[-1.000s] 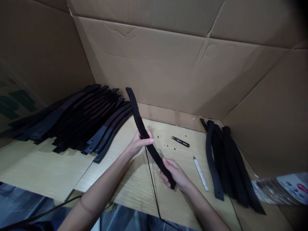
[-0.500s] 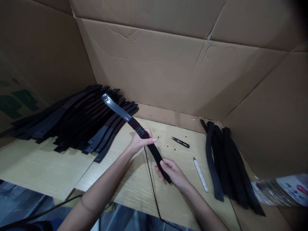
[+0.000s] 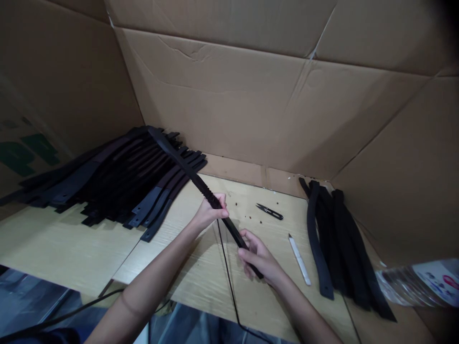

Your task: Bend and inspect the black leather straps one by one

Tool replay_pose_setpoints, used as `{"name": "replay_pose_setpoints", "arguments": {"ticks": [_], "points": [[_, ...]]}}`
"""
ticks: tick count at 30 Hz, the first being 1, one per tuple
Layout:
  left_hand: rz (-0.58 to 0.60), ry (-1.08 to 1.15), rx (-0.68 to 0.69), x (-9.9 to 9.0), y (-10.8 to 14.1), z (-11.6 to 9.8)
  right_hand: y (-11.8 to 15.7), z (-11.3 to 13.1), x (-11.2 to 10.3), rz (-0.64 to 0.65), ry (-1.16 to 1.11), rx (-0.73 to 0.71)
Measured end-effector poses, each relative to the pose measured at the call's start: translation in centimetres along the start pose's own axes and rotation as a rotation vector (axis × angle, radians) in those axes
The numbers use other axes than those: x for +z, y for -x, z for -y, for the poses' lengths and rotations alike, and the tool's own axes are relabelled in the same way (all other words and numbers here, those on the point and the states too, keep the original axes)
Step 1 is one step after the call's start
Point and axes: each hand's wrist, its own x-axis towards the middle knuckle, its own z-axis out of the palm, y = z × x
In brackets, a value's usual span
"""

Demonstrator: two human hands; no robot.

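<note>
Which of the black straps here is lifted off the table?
The black strap gripped by the left hand and right hand; the left pile and right pile lie flat.

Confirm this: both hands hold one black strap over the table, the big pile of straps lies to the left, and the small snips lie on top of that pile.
Not quite. The head view shows the snips lying on the bare table, right of the left hand and right hand holding the strap. The pile is left.

We count: held black strap (image 3: 186,165) 1 | thread snips (image 3: 269,211) 1 | utility knife (image 3: 299,259) 1 | strap piles 2: left pile (image 3: 107,177), right pile (image 3: 337,239)
</note>
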Motion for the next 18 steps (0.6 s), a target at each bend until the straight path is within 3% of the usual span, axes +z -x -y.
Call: {"name": "replay_pose_setpoints", "arguments": {"ticks": [4, 8, 12, 18], "points": [[0.001, 0.079, -0.001, -0.2, -0.2, 0.7, -0.3, -0.3, -0.1, 0.004, -0.002, -0.068], [-0.069, -0.063, 0.043, -0.1, 0.0, -0.1, -0.5, -0.3, -0.3, -0.035, 0.068, -0.086], [-0.068, -0.155, 0.059, 0.2, 0.1, -0.9, -0.5, -0.3, -0.3, -0.128, 0.136, -0.052], [0.015, 0.026, 0.066, -0.1, 0.1, 0.3, -0.3, -0.4, 0.2, -0.127, 0.163, 0.021]]}}
